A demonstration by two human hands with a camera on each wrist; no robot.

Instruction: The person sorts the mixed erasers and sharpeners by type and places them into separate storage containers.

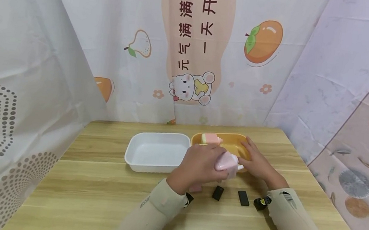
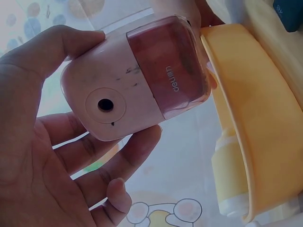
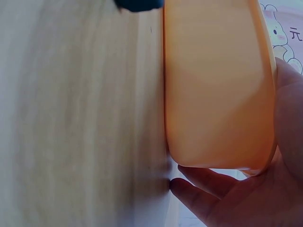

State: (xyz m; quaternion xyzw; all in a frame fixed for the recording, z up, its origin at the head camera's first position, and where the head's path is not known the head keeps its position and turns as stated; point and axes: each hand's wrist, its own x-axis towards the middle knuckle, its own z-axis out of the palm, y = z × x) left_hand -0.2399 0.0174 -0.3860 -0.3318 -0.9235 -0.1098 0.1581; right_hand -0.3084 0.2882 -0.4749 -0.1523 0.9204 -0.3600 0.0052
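Pink sharpener, head view: Your left grip [image 1: 200, 162] pinches a pink pencil sharpener [image 1: 227, 163], held up before the near side of a yellow tray [image 1: 233, 147].
Yellow tray, head view: Your right grip [image 1: 259, 165] takes hold of its right end, while a pink-and-yellow container [image 1: 211, 138] lies inside toward the left.
White tray, head view: The white tray [image 1: 157, 149] stands just beside the yellow one, to its left, on the wooden tabletop [image 1: 90, 194].
Dark blocks, head view: Two small dark blocks [image 1: 244, 198] lie nearer you than the trays; a pink piece [image 1: 195, 187], partly hidden, sits by your left wrist.
Printed cloth, head view: Fruit, a cartoon figure and Chinese lettering decorate the cloth [image 1: 131, 13] behind.
Sharpener face, left wrist view: Your thumb presses one edge, your fingertips the opposite one; a round dark hole and a translucent reddish section lettered "deli" show.
Yellow container, left wrist view: A yellow container [image 2: 229, 175], white at one end, shows inside the tray's rim.
Tray corner, right wrist view: Your thumb lies along the rim, your fingers around the end wall.
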